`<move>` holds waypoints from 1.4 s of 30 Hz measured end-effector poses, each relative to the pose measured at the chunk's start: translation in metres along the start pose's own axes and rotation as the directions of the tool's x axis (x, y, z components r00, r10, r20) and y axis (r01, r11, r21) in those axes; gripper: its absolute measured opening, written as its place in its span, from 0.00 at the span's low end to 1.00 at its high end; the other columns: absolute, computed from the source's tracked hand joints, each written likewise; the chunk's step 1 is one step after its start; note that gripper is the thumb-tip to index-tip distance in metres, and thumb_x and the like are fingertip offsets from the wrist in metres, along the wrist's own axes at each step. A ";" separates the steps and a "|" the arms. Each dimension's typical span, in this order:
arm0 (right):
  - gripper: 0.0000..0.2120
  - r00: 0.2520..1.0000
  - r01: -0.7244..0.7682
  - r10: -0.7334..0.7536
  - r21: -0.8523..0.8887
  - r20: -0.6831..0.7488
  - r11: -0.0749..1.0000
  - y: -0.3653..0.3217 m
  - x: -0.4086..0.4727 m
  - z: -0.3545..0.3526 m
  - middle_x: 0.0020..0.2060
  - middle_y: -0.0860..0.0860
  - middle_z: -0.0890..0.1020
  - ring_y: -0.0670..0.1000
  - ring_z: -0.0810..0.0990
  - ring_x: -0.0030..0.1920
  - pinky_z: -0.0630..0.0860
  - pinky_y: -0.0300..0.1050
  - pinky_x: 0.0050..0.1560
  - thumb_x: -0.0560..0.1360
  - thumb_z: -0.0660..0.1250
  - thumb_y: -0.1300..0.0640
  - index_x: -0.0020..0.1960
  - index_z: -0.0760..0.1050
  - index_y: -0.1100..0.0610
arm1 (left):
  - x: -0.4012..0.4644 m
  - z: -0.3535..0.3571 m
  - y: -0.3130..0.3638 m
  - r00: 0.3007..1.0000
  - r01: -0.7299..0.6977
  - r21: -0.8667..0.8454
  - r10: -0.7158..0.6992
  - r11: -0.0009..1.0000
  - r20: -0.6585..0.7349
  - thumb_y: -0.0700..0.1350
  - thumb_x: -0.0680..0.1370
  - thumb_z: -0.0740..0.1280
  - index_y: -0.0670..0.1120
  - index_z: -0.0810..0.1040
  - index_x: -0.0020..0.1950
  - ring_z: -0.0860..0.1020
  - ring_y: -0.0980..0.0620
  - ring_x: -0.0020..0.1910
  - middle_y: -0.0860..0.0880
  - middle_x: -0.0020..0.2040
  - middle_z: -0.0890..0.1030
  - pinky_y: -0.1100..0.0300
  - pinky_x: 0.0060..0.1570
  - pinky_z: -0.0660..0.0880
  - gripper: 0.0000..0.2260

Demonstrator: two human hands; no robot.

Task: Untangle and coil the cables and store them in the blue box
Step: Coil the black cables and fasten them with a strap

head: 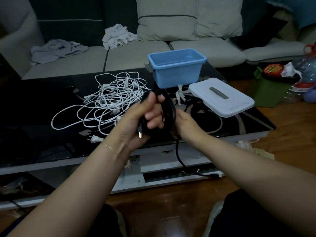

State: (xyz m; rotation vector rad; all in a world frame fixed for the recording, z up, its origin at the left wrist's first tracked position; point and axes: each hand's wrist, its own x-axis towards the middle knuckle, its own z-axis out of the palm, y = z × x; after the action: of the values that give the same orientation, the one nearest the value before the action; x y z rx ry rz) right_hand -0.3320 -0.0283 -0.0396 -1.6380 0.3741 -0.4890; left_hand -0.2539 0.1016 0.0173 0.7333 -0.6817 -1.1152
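Gripping black cable (168,108), thick, looped in coil: left hand (145,117) fingers curled round; right hand (183,120) fingers hidden.

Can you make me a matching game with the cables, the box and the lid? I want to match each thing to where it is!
Things:
1. black cable
2. white cables
3. blue box
4. lid

Places:
A. lying flat on the table, right of the box
B. standing open at the table's far edge
C. held in both hands
D. tangled in a heap on the table

Pairs: 1-C, 2-D, 3-B, 4-A
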 end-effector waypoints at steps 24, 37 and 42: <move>0.11 0.920 0.214 0.084 -0.671 0.383 0.710 -0.020 -0.014 0.025 0.44 0.54 0.80 0.52 0.78 0.45 0.74 0.46 0.46 0.80 0.60 0.52 0.50 0.76 0.60 | 0.005 -0.006 0.007 0.858 -0.096 0.643 0.390 0.760 -0.334 0.43 0.80 0.63 0.44 0.75 0.56 0.79 0.52 0.29 0.47 0.32 0.81 0.62 0.34 0.76 0.06; 0.24 0.931 0.338 -0.252 -0.887 0.266 0.315 -0.049 -0.030 0.001 0.30 0.44 0.76 0.48 0.77 0.37 0.67 0.44 0.34 0.63 0.65 0.27 0.35 0.68 0.49 | 0.007 -0.015 -0.002 0.948 0.293 0.899 0.025 0.325 -0.318 0.70 0.70 0.49 0.38 0.78 0.39 0.77 0.54 0.32 0.46 0.31 0.79 0.57 0.40 0.75 0.36; 0.32 0.966 0.249 -0.159 -0.893 0.202 0.375 -0.059 -0.029 -0.002 0.35 0.45 0.79 0.48 0.78 0.39 0.75 0.48 0.43 0.57 0.68 0.26 0.50 0.71 0.48 | -0.003 -0.004 0.000 0.933 0.331 0.783 -0.306 0.527 -0.189 0.71 0.67 0.45 0.37 0.79 0.40 0.76 0.50 0.23 0.41 0.27 0.78 0.65 0.25 0.72 0.40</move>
State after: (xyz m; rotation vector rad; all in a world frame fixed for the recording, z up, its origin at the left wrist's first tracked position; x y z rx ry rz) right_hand -0.3601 -0.0079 0.0158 -2.8462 0.4040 -0.4026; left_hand -0.2514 0.1052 0.0146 1.7317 -1.0829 -1.0922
